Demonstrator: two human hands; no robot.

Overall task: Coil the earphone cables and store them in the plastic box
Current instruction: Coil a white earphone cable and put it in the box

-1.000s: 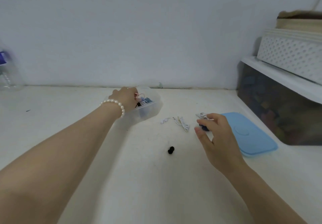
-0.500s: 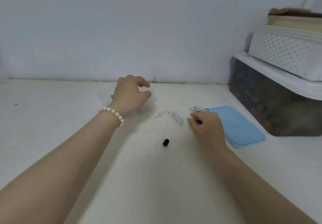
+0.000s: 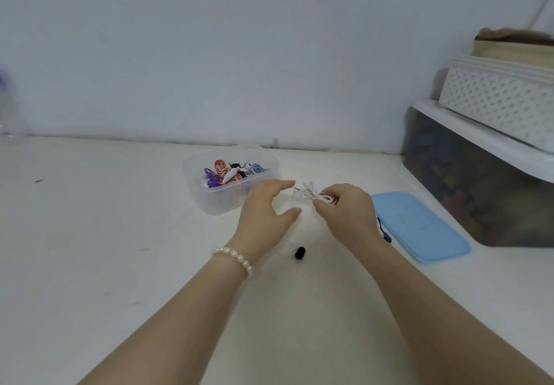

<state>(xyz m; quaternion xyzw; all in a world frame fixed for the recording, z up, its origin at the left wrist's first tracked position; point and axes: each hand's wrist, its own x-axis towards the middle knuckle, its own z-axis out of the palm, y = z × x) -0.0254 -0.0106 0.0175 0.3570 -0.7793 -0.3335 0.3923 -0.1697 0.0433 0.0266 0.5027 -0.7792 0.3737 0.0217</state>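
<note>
The right hand pinches a bundle of white earphone cable between thumb and curled fingers, lifting it just above the desk toward the back edge, right of the middle. The cable's loose loops stick out to the left of the fingertips, and a short strand reaches toward the left hand. That hand holds nothing; its thumb and fingers are spread wide in an open curve, with the index fingertip near the end of the white cable, and whether it touches the strand cannot be told. A pearl bracelet sits on the left wrist. Just left of the left hand, close to the desk's back edge, stands the clear plastic box, its top open. Inside it lie several coiled earphone cables: a purple one at the left, a red and white one beside it, then black, white and blue ones toward the right. The blue lid lies flat on the desk to the right of the right hand, toward the right edge, apart from the box. A dark blue cord end shows between the right wrist and the lid's near left side. A small black object rests on the desk between the 2 forearms, nearer the front than the hands. At the right edge stands a dark storage bin with a white perforated basket on top.
</note>
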